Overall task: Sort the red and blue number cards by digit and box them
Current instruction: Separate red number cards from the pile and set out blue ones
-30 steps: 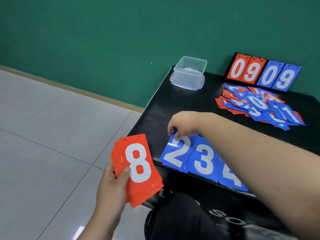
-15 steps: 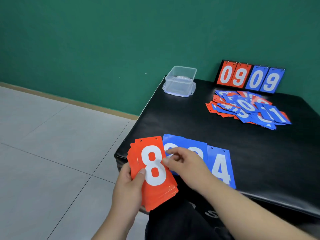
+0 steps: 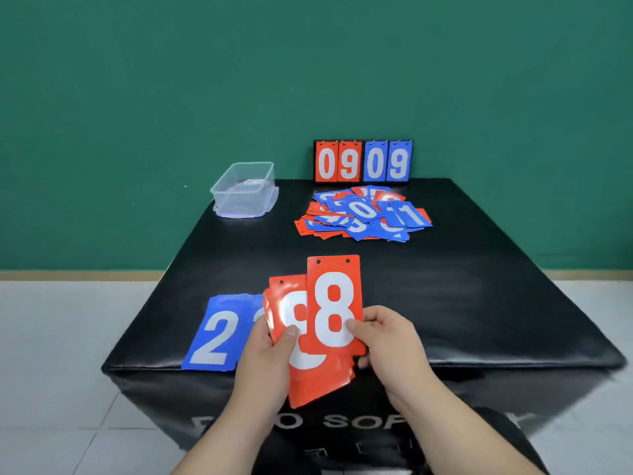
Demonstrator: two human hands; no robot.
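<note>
Cards of glossy, stiff plastic, each a tall rectangle with two small holes at the top, carry white digits. The counter (image 3: 445, 286) is covered in black, slightly shiny leather-like material; behind it are a green wall (image 3: 137, 97) and a pale tiled floor (image 3: 51, 337). At the far edge stand a clear box (image 3: 245, 190) and a scoreboard (image 3: 363, 161), with a loose pile (image 3: 363, 214) of red and blue cards before them. The blue 2 card (image 3: 215, 334) lies flat at the near left. The left hand (image 3: 270, 358) grips the red stack (image 3: 308, 378), thumb on its face. The right hand (image 3: 390, 344) pinches the red 8 card (image 3: 334, 303) at its lower right edge, fingers (image 3: 375, 320) curled, holding it upright and overlapping the stack.
</note>
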